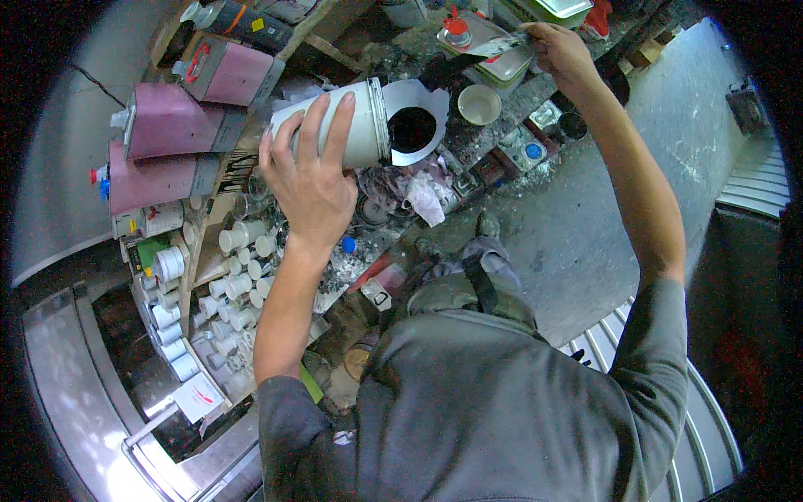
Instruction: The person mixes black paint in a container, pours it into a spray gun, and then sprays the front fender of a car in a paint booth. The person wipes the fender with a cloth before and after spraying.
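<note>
My left hand (pixel 314 180) grips a white tub (pixel 364 109) from the side, fingers spread round its wall. The tub is tipped over, its rim facing right. Right beside that rim is a white round container (pixel 439 105) with black liquid (pixel 412 130) inside. Up at the far right, my right hand (pixel 562 57) is closed on the end of a flat, spatula-like tool (pixel 500 47). Black stuff coats the tool's other end, which points left above the bench; its exact kind is unclear. A pale bowl (pixel 479 105) sits below the tool.
Several pink-filled jugs (pixel 171 121) line the shelf at left. Stacked white cups (pixel 238 284) stand below them. A metal can with a red cap (pixel 457 32) is at the back, crumpled paper (pixel 425 197) on the near bench edge. Grey floor (pixel 577 243) lies to the right.
</note>
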